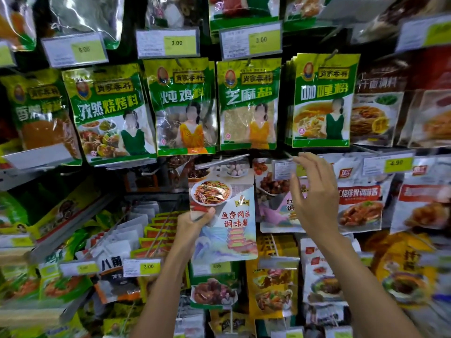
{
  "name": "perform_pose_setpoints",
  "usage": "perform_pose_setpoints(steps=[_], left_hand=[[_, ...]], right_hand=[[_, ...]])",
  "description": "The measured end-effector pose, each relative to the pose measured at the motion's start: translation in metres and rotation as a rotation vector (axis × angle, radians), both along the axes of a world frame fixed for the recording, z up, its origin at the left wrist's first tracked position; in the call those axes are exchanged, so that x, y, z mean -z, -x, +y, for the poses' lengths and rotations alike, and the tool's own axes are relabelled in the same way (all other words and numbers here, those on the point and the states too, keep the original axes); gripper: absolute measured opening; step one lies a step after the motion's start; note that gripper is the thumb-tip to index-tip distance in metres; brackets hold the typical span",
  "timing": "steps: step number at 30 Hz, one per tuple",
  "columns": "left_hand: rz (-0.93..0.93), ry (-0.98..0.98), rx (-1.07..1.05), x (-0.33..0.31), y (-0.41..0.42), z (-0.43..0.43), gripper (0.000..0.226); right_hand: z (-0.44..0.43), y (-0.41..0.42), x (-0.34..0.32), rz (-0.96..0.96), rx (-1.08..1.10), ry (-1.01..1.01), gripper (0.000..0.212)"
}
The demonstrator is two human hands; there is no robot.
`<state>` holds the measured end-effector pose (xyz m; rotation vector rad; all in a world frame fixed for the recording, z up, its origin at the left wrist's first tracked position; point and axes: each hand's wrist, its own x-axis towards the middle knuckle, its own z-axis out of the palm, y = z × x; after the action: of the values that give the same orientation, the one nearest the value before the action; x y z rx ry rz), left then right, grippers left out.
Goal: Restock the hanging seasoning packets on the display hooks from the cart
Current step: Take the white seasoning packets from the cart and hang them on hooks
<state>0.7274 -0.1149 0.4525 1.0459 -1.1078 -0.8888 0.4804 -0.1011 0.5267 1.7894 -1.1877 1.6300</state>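
My left hand (192, 222) grips a seasoning packet (227, 211) by its left edge; the packet is pale with red characters and a plate of shredded meat printed on it. It is held upright in front of the middle row, its top near a bare metal hook (220, 162). My right hand (311, 191) is raised to the right of it, and its fingertips pinch the price tag holder (283, 168) at the end of the neighbouring hook. Behind that hand hangs another pale packet (273, 198).
Green and yellow seasoning packets (246, 103) fill the row above, under price tags (168, 42). Red-labelled rib sauce packets (361, 198) hang at right. Lower hooks carry yellow and white packets (271, 286). A slanted shelf rail (73, 223) runs at left. No cart is in view.
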Motion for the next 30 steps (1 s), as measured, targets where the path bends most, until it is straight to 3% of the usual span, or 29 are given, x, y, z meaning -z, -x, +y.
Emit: perform_pose_setpoints(steps=[4, 14, 24, 30], left_hand=[[0.056, -0.012, -0.004, -0.003, 0.001, -0.006, 0.035], [0.155, -0.063, -0.005, -0.007, 0.004, -0.020, 0.010], [0.133, -0.096, -0.017, 0.000, 0.006, -0.026, 0.014], [0.086, -0.007, 0.017, 0.004, 0.002, -0.005, 0.016]], right_hand=[[-0.013, 0.008, 0.000, 0.152, 0.102, -0.017, 0.037], [-0.026, 0.013, 0.009, 0.199, 0.152, -0.030, 0.043], [-0.030, 0.013, 0.012, 0.198, 0.185, -0.025, 0.045], [-0.030, 0.012, 0.011, 0.184, 0.180, -0.032, 0.045]])
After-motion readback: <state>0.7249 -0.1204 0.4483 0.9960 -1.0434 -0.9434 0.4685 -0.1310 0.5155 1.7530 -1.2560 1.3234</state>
